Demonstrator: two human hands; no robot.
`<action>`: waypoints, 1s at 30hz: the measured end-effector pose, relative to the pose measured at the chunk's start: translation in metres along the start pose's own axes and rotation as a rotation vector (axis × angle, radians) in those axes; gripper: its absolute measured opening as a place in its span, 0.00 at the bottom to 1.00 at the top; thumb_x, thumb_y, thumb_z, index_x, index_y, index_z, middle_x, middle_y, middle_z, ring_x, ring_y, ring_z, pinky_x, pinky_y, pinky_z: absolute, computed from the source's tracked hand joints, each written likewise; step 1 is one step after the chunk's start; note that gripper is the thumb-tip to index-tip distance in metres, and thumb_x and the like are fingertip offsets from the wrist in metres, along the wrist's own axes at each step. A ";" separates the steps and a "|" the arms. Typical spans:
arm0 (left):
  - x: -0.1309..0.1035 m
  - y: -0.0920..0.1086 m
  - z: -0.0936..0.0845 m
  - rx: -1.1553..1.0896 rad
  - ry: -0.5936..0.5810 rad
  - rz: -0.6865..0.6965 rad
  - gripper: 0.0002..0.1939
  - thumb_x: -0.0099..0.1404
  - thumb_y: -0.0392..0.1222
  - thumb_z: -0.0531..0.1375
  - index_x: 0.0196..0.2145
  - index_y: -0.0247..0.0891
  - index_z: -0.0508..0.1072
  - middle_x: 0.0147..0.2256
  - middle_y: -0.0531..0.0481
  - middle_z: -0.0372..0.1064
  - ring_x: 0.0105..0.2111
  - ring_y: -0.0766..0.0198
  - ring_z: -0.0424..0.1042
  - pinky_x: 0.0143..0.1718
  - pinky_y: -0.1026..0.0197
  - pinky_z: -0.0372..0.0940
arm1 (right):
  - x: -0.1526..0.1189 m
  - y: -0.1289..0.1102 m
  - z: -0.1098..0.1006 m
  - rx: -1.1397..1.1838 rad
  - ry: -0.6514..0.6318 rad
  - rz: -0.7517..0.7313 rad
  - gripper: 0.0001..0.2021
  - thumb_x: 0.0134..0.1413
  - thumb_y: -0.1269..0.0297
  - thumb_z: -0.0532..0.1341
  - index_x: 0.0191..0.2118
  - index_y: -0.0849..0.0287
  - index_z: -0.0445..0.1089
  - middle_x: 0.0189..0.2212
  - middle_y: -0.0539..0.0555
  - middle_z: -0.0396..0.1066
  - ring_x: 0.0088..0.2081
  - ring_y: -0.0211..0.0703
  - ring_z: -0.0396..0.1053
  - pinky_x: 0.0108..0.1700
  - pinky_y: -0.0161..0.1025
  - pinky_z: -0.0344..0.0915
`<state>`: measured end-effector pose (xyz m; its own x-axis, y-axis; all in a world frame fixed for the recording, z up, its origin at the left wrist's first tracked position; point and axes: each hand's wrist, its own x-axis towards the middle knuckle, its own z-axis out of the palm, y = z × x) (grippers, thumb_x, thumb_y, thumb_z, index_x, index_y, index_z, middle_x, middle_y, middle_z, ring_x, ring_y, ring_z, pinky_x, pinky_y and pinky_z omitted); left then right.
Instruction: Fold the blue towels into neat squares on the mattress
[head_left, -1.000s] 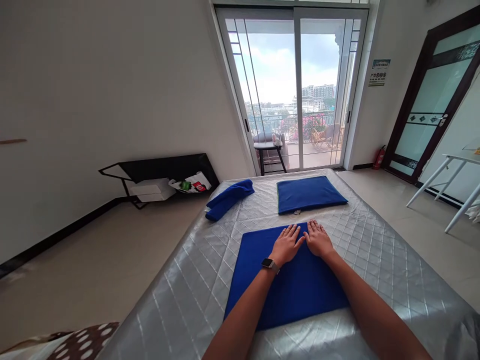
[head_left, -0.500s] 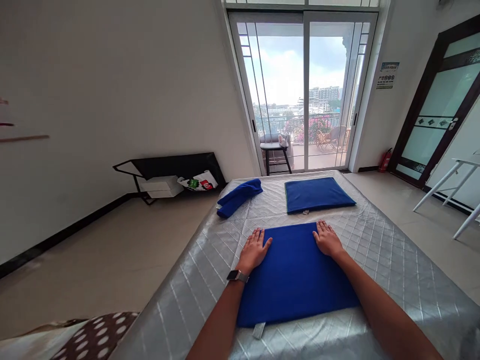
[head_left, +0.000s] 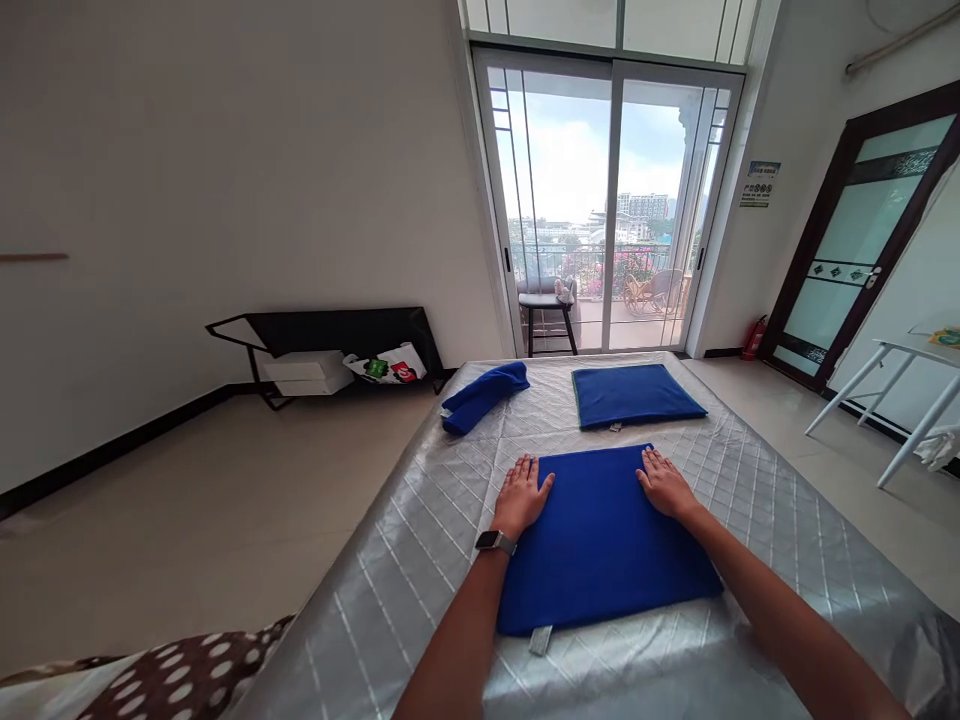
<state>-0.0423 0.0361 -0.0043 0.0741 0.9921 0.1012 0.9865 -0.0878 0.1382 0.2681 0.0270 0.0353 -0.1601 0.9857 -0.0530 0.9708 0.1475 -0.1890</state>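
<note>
The silver quilted mattress [head_left: 420, 540] lay under both my hands. A folded blue towel [head_left: 600, 540] sat flat on it between my palms, grey tag at its near edge. My left hand [head_left: 523, 493] lay open, fingers spread, flat on its far left corner; my right hand [head_left: 664, 483] lay open on the far right corner. Beyond my fingertips lay a second folded blue towel [head_left: 637, 394]; far-left of it, a rolled blue towel [head_left: 484, 396].
</note>
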 end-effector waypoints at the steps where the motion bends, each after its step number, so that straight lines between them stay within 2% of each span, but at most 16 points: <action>1: 0.000 0.000 0.001 -0.002 0.009 0.007 0.39 0.75 0.60 0.37 0.69 0.29 0.56 0.70 0.35 0.49 0.71 0.49 0.47 0.70 0.45 0.48 | -0.005 0.001 0.001 0.002 -0.004 -0.005 0.33 0.71 0.54 0.38 0.73 0.72 0.46 0.73 0.62 0.42 0.74 0.48 0.39 0.72 0.47 0.40; 8: -0.001 -0.001 0.001 0.007 0.037 0.018 0.38 0.76 0.58 0.38 0.69 0.27 0.57 0.70 0.32 0.49 0.71 0.47 0.49 0.69 0.43 0.49 | -0.020 0.001 0.010 0.021 0.032 -0.016 0.33 0.71 0.54 0.39 0.73 0.69 0.46 0.73 0.61 0.41 0.74 0.48 0.39 0.72 0.48 0.40; 13: -0.001 0.006 -0.013 0.067 0.000 -0.003 0.38 0.76 0.59 0.39 0.70 0.28 0.56 0.70 0.33 0.50 0.71 0.48 0.48 0.70 0.43 0.48 | -0.021 -0.002 0.009 0.042 0.027 0.006 0.33 0.72 0.53 0.38 0.74 0.68 0.44 0.74 0.60 0.40 0.74 0.46 0.37 0.72 0.46 0.39; 15: -0.002 0.023 -0.019 0.075 0.045 0.045 0.36 0.76 0.59 0.39 0.70 0.31 0.57 0.70 0.35 0.51 0.71 0.49 0.48 0.70 0.43 0.48 | -0.021 -0.004 0.008 0.054 0.018 0.012 0.33 0.72 0.53 0.38 0.74 0.69 0.44 0.74 0.59 0.40 0.74 0.45 0.36 0.72 0.45 0.37; 18: -0.007 0.069 -0.020 0.044 0.100 0.235 0.33 0.77 0.56 0.39 0.69 0.36 0.60 0.69 0.39 0.55 0.71 0.51 0.50 0.70 0.45 0.50 | -0.022 -0.005 0.007 0.062 0.020 0.014 0.33 0.71 0.54 0.39 0.74 0.70 0.43 0.74 0.60 0.40 0.74 0.45 0.36 0.72 0.44 0.36; 21: -0.014 0.124 -0.011 -0.010 0.068 0.407 0.32 0.77 0.55 0.40 0.68 0.37 0.61 0.69 0.40 0.56 0.70 0.53 0.52 0.69 0.46 0.52 | -0.022 -0.005 0.008 0.056 0.040 0.003 0.33 0.71 0.55 0.40 0.73 0.71 0.45 0.73 0.62 0.43 0.74 0.45 0.37 0.72 0.46 0.38; 24: -0.019 0.161 -0.002 -0.034 0.021 0.438 0.32 0.77 0.54 0.39 0.68 0.35 0.60 0.69 0.38 0.55 0.70 0.54 0.52 0.69 0.45 0.52 | -0.022 -0.003 0.010 0.048 0.061 -0.027 0.33 0.70 0.56 0.40 0.73 0.71 0.47 0.72 0.64 0.46 0.74 0.47 0.39 0.72 0.48 0.41; 27: -0.021 0.166 0.003 -0.042 -0.012 0.387 0.33 0.77 0.54 0.37 0.69 0.33 0.59 0.69 0.37 0.53 0.70 0.54 0.51 0.70 0.46 0.51 | -0.021 -0.003 0.011 0.044 0.061 -0.031 0.33 0.70 0.56 0.40 0.73 0.72 0.47 0.72 0.65 0.46 0.74 0.48 0.40 0.71 0.48 0.42; 30: -0.023 0.145 0.005 -0.043 -0.013 0.329 0.34 0.77 0.57 0.38 0.70 0.36 0.58 0.70 0.40 0.53 0.71 0.53 0.49 0.70 0.45 0.50 | -0.021 -0.004 0.010 0.052 0.058 -0.012 0.34 0.70 0.56 0.40 0.73 0.73 0.47 0.73 0.64 0.45 0.74 0.47 0.39 0.72 0.47 0.41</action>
<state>0.0993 0.0007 0.0088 0.3899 0.9110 0.1343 0.9023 -0.4070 0.1417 0.2657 0.0049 0.0279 -0.1600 0.9871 0.0064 0.9580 0.1568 -0.2401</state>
